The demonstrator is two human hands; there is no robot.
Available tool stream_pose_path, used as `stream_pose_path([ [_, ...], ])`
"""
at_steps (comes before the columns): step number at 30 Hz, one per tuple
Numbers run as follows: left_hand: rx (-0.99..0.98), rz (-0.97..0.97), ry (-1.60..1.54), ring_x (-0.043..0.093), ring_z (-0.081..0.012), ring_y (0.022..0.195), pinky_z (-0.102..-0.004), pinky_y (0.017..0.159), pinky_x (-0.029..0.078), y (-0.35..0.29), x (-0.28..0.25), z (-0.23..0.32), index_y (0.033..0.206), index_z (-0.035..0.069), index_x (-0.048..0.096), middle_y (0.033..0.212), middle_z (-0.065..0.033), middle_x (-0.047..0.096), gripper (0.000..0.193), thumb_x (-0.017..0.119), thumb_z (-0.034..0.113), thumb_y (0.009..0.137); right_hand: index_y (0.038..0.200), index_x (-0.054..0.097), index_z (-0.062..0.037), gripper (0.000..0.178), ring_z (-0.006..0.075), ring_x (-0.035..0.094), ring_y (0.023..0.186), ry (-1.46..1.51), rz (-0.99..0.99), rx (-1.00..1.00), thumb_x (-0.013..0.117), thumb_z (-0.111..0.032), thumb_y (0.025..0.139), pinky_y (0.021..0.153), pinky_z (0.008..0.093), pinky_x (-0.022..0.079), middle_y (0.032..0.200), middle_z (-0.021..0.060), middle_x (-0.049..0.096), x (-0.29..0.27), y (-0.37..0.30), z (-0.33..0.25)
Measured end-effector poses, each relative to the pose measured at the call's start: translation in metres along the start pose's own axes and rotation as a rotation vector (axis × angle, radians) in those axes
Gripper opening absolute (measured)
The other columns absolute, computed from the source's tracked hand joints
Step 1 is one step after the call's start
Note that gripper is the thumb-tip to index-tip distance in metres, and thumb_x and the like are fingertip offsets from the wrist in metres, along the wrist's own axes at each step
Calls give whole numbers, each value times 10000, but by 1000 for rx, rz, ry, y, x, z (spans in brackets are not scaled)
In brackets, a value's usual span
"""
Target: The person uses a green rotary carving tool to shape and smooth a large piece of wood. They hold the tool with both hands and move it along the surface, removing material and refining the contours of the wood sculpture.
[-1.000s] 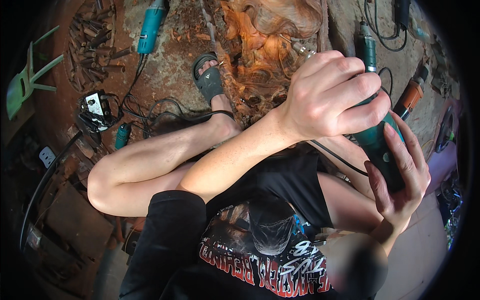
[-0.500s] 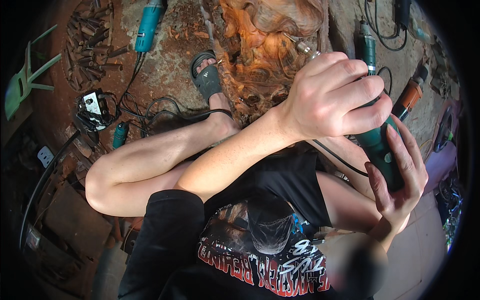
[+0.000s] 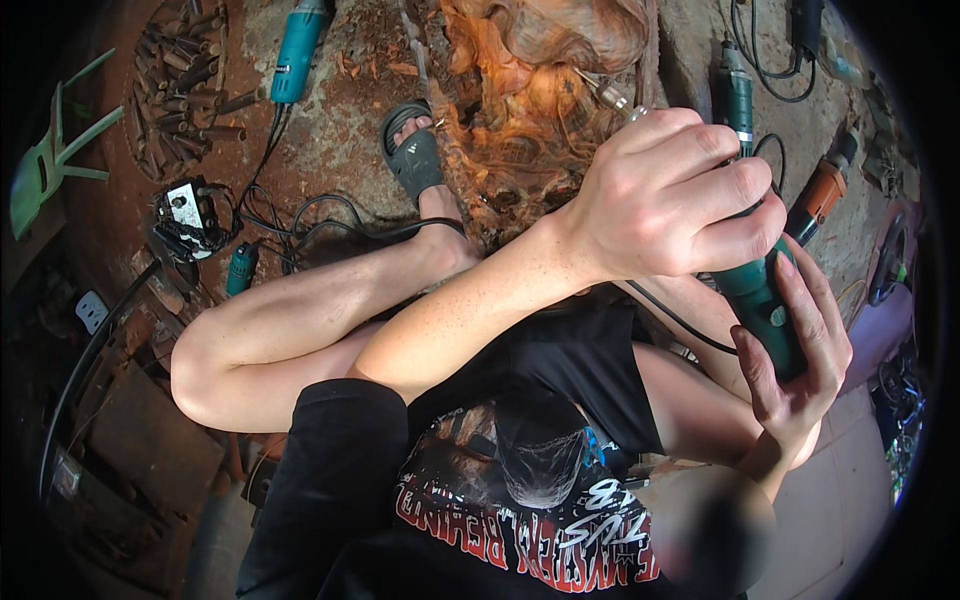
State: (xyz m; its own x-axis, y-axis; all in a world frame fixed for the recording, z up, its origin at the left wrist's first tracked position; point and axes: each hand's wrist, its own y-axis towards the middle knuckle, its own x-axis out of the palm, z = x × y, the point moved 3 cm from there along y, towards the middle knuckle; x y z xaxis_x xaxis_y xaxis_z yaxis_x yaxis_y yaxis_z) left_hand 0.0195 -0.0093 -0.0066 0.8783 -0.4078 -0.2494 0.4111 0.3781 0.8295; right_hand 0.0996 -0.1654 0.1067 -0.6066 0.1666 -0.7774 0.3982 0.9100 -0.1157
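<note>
A green die grinder (image 3: 768, 312) lies slantwise across both my hands, its metal collet and thin bit (image 3: 612, 98) pointing up and left. My left hand (image 3: 680, 195) is wrapped round its front part, with the knuckles facing up. Round the rear of the body curl the thumb and fingers of my right hand (image 3: 808, 345). The bit's tip meets or sits just over the orange-brown carved wood (image 3: 535, 110), beyond my left hand; actual contact is hard to make out. My left hand hides the tool's neck.
Several other grinders lie around: a blue one (image 3: 295, 55), a green one (image 3: 736, 100), an orange one (image 3: 822, 190) and a small green one (image 3: 240, 268). Black cords (image 3: 335, 205) cross the floor by my sandalled foot (image 3: 415, 155). Rod-like pieces (image 3: 185, 95) are heaped at far left.
The grinder and both hands have shifted very slightly; the bit's tip has moved a little to the right over the wood. Both hands keep their grip.
</note>
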Motion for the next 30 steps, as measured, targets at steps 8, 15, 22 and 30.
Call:
stream_pose_path([
  [8,17,-3,14,672,-146,796,-299,706,527,-1,2,1,880,232,717,911,55,685,182,762,196,707,1380,687,-15,655,456,695,1213,6,-1,4,830,-91,745,1002,469,564,1355,312,665,4,-8,7],
  [15,18,-31,9,671,-156,799,-302,702,526,1,1,1,872,230,720,910,48,684,172,752,196,707,1372,688,-1,650,453,688,1225,27,-20,14,827,-101,745,1017,473,554,1349,311,668,2,-7,10],
  [22,-2,-41,0,674,-165,795,-311,682,528,4,-2,-1,875,213,746,900,23,692,182,744,195,694,1359,702,2,647,444,709,1197,42,-8,-9,823,-89,730,994,457,572,1335,314,675,0,2,6],
  [30,-17,-51,-36,681,-172,797,-313,676,526,3,-4,-3,887,191,762,893,11,695,201,741,183,688,1349,712,-4,648,444,714,1195,48,-20,-11,815,-43,711,979,450,585,1323,309,682,-2,7,-1],
])
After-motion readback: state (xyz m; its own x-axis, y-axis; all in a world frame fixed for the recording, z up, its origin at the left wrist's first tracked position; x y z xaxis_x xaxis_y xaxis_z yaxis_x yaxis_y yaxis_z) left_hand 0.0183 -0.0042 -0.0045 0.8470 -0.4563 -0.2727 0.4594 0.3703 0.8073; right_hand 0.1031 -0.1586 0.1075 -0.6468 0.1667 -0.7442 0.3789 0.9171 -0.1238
